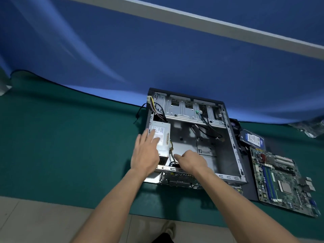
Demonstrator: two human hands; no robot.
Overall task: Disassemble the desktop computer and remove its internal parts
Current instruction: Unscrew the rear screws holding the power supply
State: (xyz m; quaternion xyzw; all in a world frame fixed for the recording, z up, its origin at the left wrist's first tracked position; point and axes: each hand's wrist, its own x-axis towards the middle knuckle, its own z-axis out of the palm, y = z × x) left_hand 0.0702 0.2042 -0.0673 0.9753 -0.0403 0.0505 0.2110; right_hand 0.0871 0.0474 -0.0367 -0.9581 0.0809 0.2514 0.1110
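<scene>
An open desktop case point(233, 146) lies on its side on the green mat, its motherboard bay bare. A grey power supply point(162, 135) sits in the case's left part, with yellow and black cables point(171, 148) trailing from it. My left hand point(146, 153) lies flat on the power supply with fingers spread. Beside it, at the case's near rim, my right hand point(190, 161) has curled fingers around a black cable end point(175, 164). The drive cage point(187, 109) fills the far end of the case.
A removed motherboard point(280, 179) lies to the right of the case on a dark panel point(250, 190). A blue-labelled hard drive point(252, 138) rests behind it. A blue partition rises behind the table. The green mat point(70, 146) stretches to the left.
</scene>
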